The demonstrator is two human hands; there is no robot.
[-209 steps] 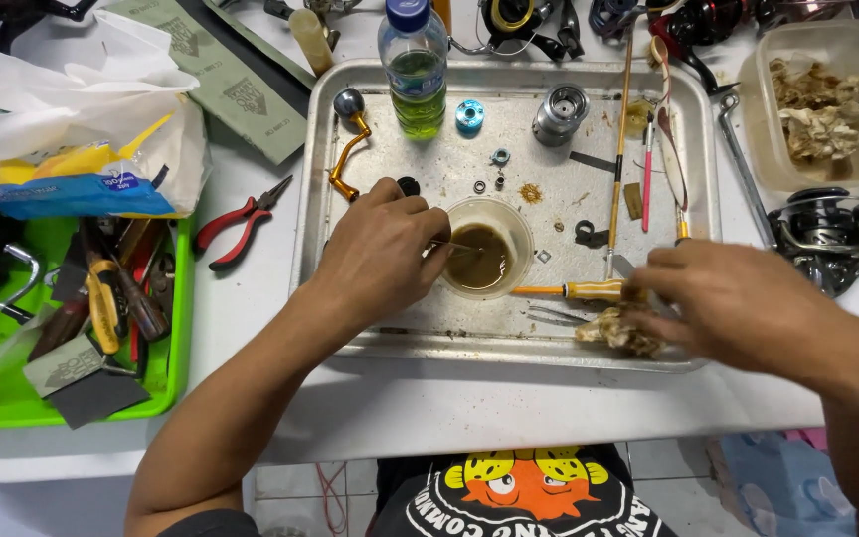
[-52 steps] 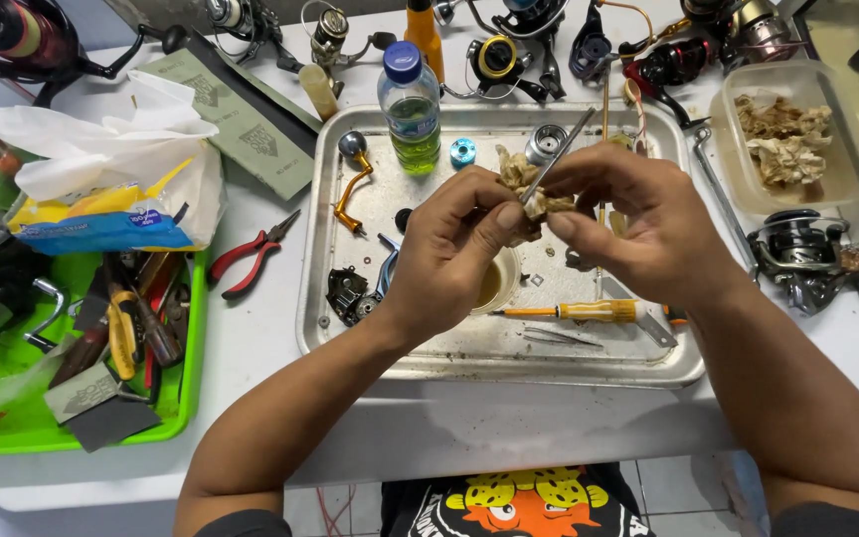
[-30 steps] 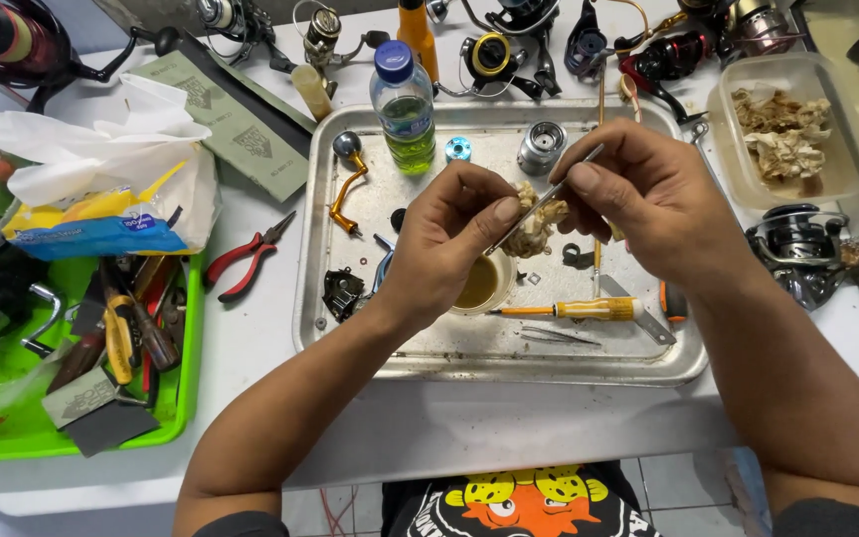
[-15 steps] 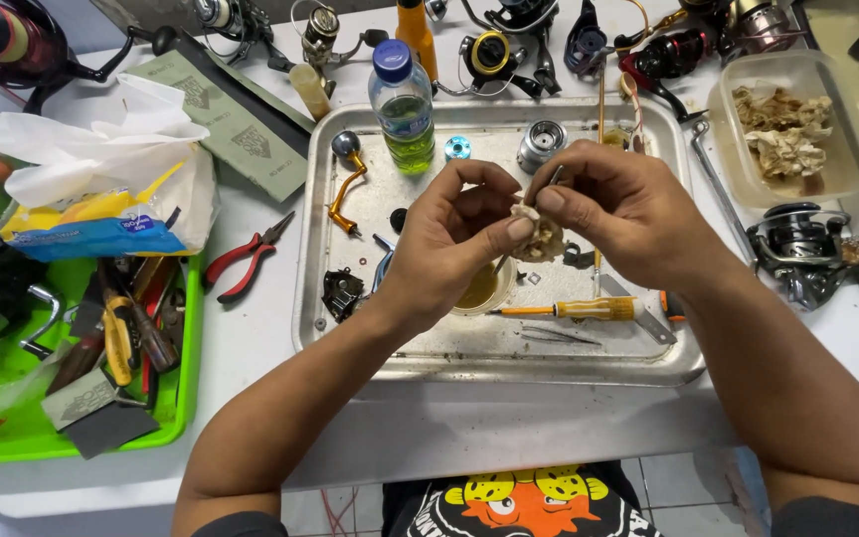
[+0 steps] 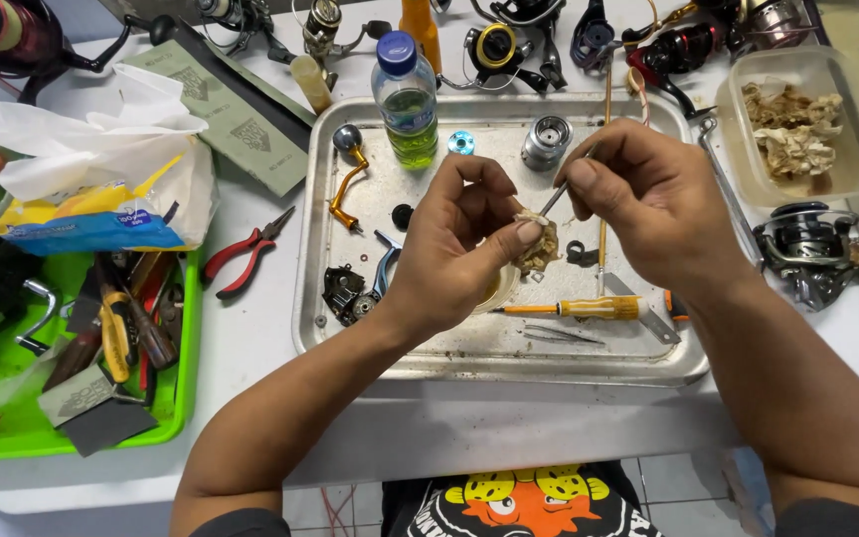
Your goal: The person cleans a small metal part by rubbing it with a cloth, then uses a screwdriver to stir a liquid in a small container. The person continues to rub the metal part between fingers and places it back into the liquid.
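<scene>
A white tabletop (image 5: 260,348) is seen carrying a metal tray (image 5: 509,358) at centre frame and a green tray (image 5: 176,398) of tools at lower left. Above the metal tray's middle, a soiled wad of cloth (image 5: 541,244) is pinched between thumb and fingers of the left hand (image 5: 454,249). A thin metal rod (image 5: 555,197) is pinched in the right hand (image 5: 648,204), its tip touching the wad; a yellow-handled screwdriver (image 5: 579,307) lies just below.

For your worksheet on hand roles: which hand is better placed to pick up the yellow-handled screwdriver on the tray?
Probably the right hand: the yellow-handled screwdriver lies just below it, though it holds a thin tool.
</scene>
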